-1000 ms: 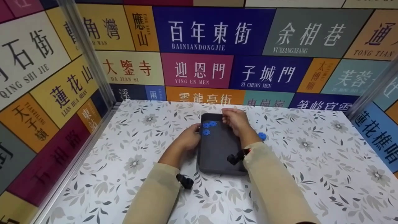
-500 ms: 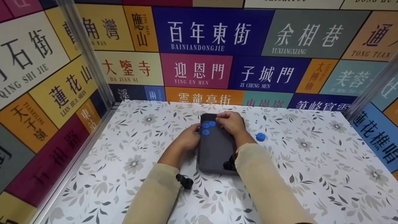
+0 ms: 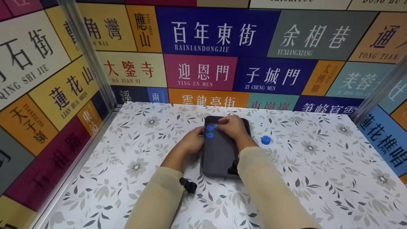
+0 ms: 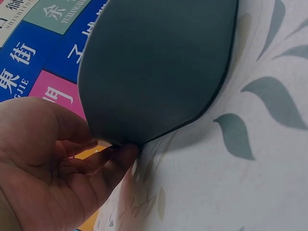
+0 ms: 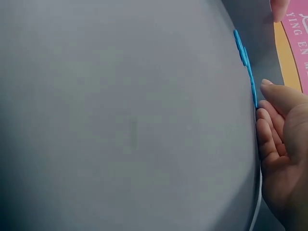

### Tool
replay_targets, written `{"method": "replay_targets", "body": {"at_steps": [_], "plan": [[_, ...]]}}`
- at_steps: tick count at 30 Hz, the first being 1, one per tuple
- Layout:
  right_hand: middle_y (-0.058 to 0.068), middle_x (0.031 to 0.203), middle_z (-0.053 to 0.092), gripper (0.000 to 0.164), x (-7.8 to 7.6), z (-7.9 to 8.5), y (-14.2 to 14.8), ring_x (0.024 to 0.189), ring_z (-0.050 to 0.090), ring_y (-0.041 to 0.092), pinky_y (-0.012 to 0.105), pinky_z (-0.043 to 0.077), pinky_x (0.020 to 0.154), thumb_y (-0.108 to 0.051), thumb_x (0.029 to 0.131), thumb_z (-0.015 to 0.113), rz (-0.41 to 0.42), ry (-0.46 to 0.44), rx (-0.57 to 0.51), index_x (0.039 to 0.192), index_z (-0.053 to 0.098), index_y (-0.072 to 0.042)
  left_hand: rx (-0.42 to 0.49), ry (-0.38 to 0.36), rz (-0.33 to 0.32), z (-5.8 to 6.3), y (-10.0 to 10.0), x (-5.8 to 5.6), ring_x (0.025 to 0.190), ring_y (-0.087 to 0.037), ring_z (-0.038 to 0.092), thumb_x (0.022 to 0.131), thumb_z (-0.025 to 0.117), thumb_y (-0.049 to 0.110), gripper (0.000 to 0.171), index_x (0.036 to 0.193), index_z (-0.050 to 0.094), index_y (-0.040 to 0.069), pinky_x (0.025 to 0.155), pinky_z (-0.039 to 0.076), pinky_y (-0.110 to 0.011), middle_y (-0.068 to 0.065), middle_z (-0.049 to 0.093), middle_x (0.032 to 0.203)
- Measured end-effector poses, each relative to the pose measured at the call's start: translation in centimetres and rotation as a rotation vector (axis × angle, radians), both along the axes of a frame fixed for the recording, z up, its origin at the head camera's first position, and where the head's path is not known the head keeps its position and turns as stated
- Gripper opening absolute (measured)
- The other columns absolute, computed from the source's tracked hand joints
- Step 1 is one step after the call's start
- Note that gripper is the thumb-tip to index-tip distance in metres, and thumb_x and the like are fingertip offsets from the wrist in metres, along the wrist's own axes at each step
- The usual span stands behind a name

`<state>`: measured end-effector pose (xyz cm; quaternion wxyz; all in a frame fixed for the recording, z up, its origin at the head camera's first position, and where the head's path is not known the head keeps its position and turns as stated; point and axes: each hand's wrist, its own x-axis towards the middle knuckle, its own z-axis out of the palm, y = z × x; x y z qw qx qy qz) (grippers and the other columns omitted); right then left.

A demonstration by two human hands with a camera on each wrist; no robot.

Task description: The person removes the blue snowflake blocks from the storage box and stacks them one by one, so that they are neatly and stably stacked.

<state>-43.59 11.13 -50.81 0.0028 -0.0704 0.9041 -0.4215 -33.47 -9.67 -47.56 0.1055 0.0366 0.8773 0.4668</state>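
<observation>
A dark grey shallow tray [image 3: 220,156] lies lengthwise before me. My left hand [image 3: 193,141] grips its left side, thumb and fingers at the rim in the left wrist view. Over the tray's far part, my right hand [image 3: 232,128] reaches down at several flat blue flower-shaped pieces [image 3: 210,135]. Its fingertips are right at the end of one blue piece [image 5: 253,86] in the right wrist view, the thumb standing apart from the fingers. That hand partly covers the pieces in the head view.
Another blue flower-shaped piece [image 3: 265,140] sits on the table right of the tray. A white leaf-patterned cloth [image 3: 136,190] covers the table. Panels with street names [image 3: 203,71] rise behind, and metal posts [image 3: 95,57] stand at the corners.
My right hand has moved left and a little nearer, from the tray's far right rim to the blue pieces. The loose blue piece has come fully into sight. My left hand stays put.
</observation>
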Motion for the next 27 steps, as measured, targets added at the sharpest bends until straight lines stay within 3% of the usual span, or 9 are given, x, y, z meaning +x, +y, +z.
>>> {"method": "replay_targets", "body": {"at_steps": [17, 27], "plan": [[0.012, 0.124, 0.079, 0.038, 0.3, 0.7, -0.2, 0.116, 0.073, 0.028, 0.045, 0.060, 0.104, -0.015, 0.089, 0.084, 0.026, -0.064, 0.014, 0.126, 0.078, -0.007, 0.001, 0.002, -0.003, 0.0, -0.1, 0.0, 0.156, -0.031, 0.045, 0.102, 0.049, 0.009, 0.062, 0.164, 0.042, 0.009, 0.133, 0.029, -0.048, -0.015, 0.053, 0.163], [0.013, 0.121, 0.078, 0.037, 0.5, 1.3, -0.3, 0.110, 0.071, 0.026, 0.044, 0.060, 0.100, -0.014, 0.090, 0.083, 0.047, -0.103, 0.093, 0.126, 0.078, -0.006, -0.015, 0.013, -0.010, -0.3, 0.0, -0.2, 0.157, -0.032, 0.044, 0.105, 0.047, 0.012, 0.060, 0.165, 0.041, 0.009, 0.133, 0.029, -0.048, -0.015, 0.053, 0.163]]}}
